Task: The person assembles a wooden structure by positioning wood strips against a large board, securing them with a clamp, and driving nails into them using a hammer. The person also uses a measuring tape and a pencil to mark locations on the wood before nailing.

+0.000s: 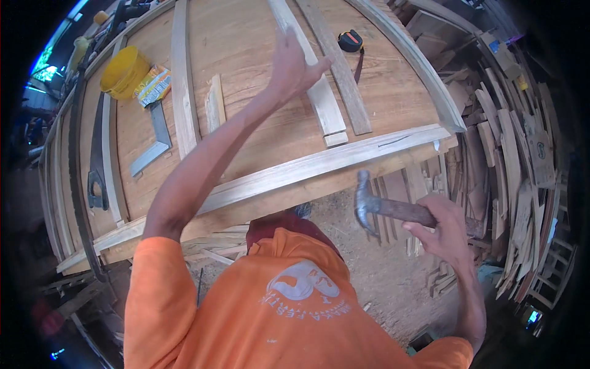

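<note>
My right hand [444, 226] is wrapped round the wooden handle of a claw hammer [396, 209], held off the front right edge of a large wooden panel [264, 117]. The hammer's metal head points left. My left hand [290, 69] reaches across the panel and grips a pale wooden strip [327, 107], its thumb over the right side. The strip's near end has a short block beside the front frame rail [326, 161]. A darker wooden strip [350, 92] lies just to its right, and a tape measure [350, 41] sits beyond that with its tape partly out.
On the panel's left are a yellow bucket [125, 72], a printed packet [153, 86], a metal try square [153, 138], a handsaw [97, 178] and a loose wood offcut [215, 101]. Scrap timber [491, 147] is piled on the right. Sawdust covers the floor [387, 283].
</note>
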